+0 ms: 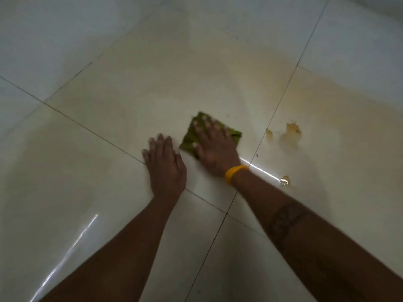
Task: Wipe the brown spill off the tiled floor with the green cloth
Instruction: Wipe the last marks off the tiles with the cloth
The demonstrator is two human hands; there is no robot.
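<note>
The green cloth [189,138] lies flat on the pale tiled floor [109,131] near the middle of the view. My right hand [214,147], with a yellow wristband, presses on the cloth with straight spread fingers and covers most of it. To the right of the cloth, across a grout line, the brown spill [291,135] sits as wet blotches, with a small blob [284,180] nearer me. A faint brown smear [305,92] spreads beyond them. My left hand [164,165] rests flat on the bare tile just left of the cloth.
Dark grout lines [281,99] cross the glossy floor, and bright light streaks reflect on it at the lower left and near my right wrist. Nothing else stands on the tiles in view.
</note>
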